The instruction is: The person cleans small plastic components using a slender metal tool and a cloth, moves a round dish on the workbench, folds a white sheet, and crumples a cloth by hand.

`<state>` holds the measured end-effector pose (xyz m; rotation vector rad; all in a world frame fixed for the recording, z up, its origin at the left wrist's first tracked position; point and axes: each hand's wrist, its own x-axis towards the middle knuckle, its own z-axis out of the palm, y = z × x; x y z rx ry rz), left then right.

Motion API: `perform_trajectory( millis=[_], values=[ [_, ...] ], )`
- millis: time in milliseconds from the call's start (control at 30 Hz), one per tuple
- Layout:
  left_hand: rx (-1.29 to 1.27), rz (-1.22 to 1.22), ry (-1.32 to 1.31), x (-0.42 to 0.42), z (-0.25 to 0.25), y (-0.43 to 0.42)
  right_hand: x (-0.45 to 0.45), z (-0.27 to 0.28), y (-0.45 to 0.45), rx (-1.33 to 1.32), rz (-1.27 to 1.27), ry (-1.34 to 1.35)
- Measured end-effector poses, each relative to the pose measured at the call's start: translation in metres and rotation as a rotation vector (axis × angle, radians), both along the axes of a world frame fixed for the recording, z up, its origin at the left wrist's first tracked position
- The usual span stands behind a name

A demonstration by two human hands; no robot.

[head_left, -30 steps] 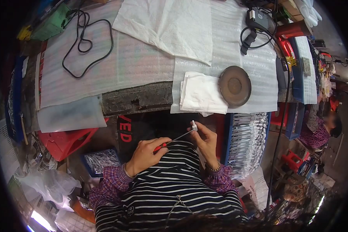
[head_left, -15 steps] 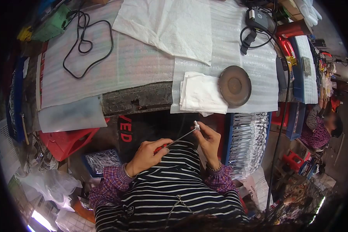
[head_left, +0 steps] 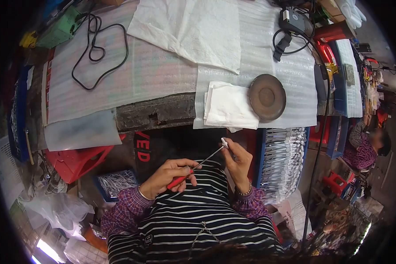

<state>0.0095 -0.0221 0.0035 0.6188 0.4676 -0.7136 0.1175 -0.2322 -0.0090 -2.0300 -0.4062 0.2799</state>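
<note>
My left hand is closed on a screwdriver by its red handle. The metal shaft slants up to the right across my lap. At its far end, the tip meets a small white part, though the exact contact is too small to make out. My right hand pinches that part between thumb and fingers. Right beside this hand, a blue crate holds rows of white and silver pieces.
Ahead is a foam-covered table bearing a folded white cloth, a round brown dish and a black cable. A blue tray of thin metal pieces stands at lower left. Another person sits far right.
The fingers of my left hand have shifted on the screwdriver, and more of the red handle shows. The white part in my right hand has tilted slightly.
</note>
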Motion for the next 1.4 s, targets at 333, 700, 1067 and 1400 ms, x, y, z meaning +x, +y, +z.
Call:
perform_trajectory(
  millis=[333,700,1067,1400],
  values=[
    [-0.042,0.007,0.014,-0.0008,-0.0005,-0.0026,0.0002,0.0005,-0.0006,-0.003,0.011,-0.006],
    [0.11,-0.024,-0.045,-0.0008,-0.0024,-0.0062,0.0011,0.002,0.0007,-0.013,-0.002,0.031],
    [0.232,-0.022,-0.113,-0.0021,-0.004,-0.0085,0.0007,-0.0015,0.0003,-0.03,0.005,0.03],
    [0.159,-0.015,-0.053,-0.0017,-0.004,-0.006,0.0015,-0.0036,-0.0002,-0.025,0.025,0.005]
  ],
)
